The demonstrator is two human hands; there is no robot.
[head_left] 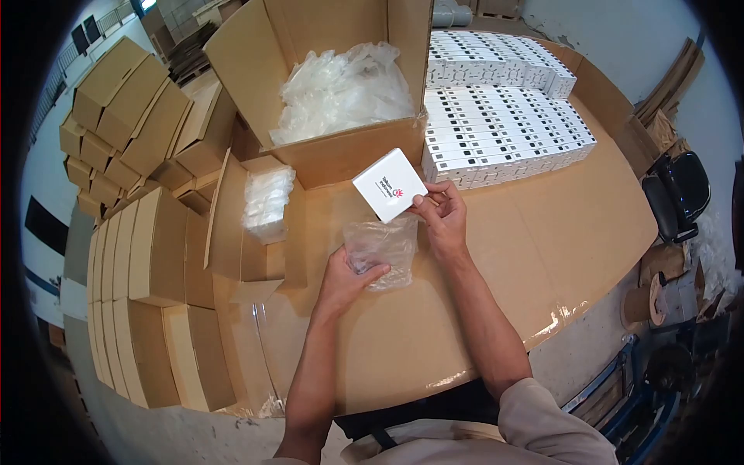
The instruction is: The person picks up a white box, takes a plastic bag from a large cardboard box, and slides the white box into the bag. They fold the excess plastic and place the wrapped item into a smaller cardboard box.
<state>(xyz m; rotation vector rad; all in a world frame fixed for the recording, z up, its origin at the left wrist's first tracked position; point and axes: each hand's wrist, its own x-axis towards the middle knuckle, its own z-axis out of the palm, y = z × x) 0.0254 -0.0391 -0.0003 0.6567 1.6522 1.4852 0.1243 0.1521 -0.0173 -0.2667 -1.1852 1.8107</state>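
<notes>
The right hand (445,220) is pinching the white box (387,184) by one corner over the surface (542,240), and the left hand (344,282) is grasping the limp plastic bag (393,249) nearby, so that scant corner grip is probably risking a drop.

Left hand (347,277) held a clear plastic bag (398,242) | right hand (445,219) pinched a white box (385,182) by one corner | stacked boxes (504,128) stood beside an open carton (333,159)

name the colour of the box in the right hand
The box is white with black and red print; see the head view.
</notes>
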